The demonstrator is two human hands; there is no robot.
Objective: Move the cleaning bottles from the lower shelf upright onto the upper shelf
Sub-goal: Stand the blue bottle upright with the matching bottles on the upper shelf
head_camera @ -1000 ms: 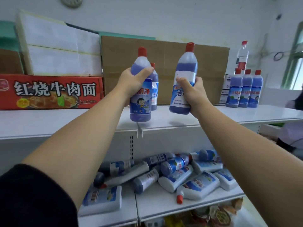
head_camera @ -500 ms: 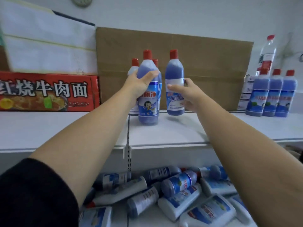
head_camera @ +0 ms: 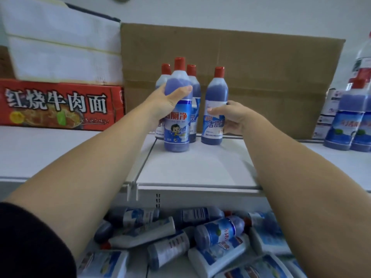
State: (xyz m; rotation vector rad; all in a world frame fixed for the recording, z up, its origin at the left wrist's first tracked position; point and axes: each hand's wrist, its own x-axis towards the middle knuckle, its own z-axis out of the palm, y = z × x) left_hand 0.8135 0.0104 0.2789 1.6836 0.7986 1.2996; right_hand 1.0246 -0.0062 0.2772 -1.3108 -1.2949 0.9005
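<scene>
**A:** In the head view, what did the hands have?

**B:** The left hand (head_camera: 168,101) gripped the cartoon-label cleaner bottle (head_camera: 177,127) high on its shoulder. The thumb was curled across the front and the other fingers were wrapped out of sight behind. The right hand (head_camera: 230,117) held the second cleaner bottle (head_camera: 213,121) at its label, thumb on the front. I couldn't tell how its far fingers lay.

**A:** And where were the bottles?

**B:** Both were upright, and their bases looked to be down on the upper shelf (head_camera: 190,167), though I couldn't be sure the weight was off the hands.

**A:** What could have gone wrong?

**B:** Two red-capped bottles (head_camera: 193,81) stood just beyond the left fingers, touching or nearly touching the held one. If the hidden fingers dragged backward on letting go, they could have knocked those over against the cardboard box (head_camera: 261,67). The high grip also gave leverage, so a sideways tug on release could have tipped the tall, narrow bottle toward the right thumb and its neighbour.

**A:** Anything below?

**B:** Under both wrists lay the heap of toppled bottles (head_camera: 218,231). A bottle that rolled off the shelf edge would have dropped onto them.
</scene>
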